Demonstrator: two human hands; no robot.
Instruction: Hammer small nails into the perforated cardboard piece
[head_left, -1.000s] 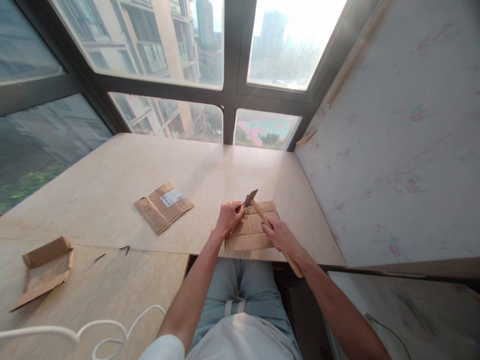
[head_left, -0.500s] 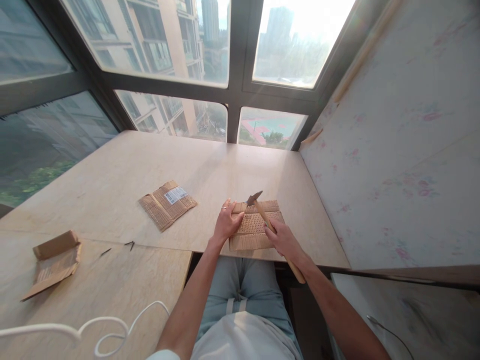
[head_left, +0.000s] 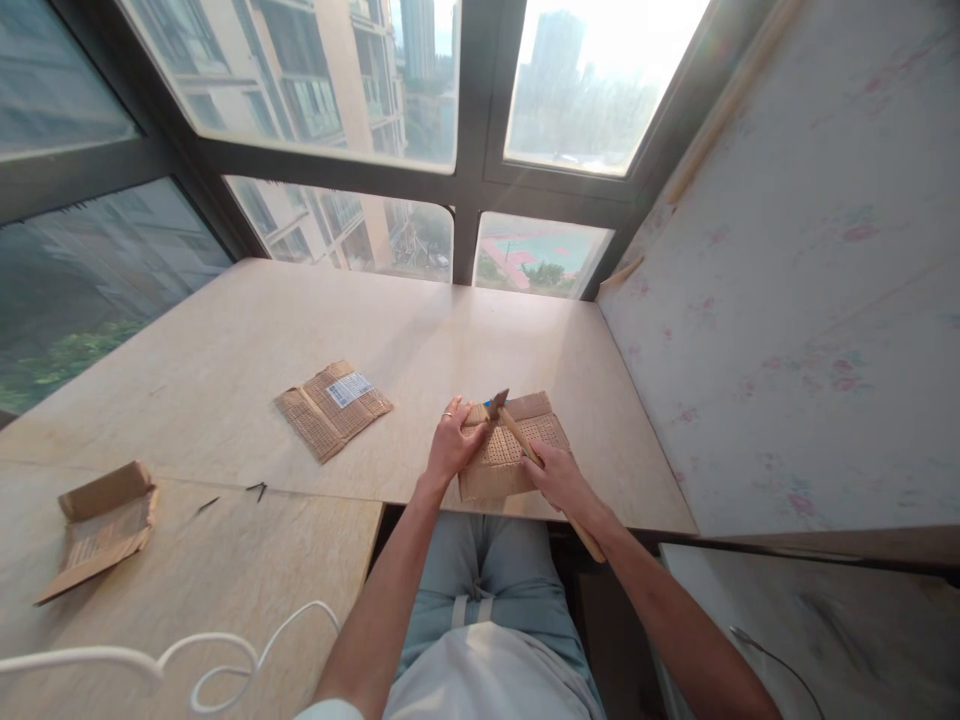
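Right hand (head_left: 561, 478): is gripping the wooden handle of the hammer (head_left: 519, 432), fingers wrapped around it.
Hammer position: its head is sitting over the upper part of the cardboard sheet (head_left: 501, 482), beside the left hand (head_left: 450, 440); contact cannot be determined.
Left hand: is resting at the sheet's left side, thumb extending across it; whether the fingertips are pinching anything, cannot tell.
Sheet: is lying near the front edge of the table (head_left: 420, 330).
Left of work: a labelled cardboard piece (head_left: 330, 412) is lying well apart; a folded cardboard piece (head_left: 105, 535) is lying farther left.
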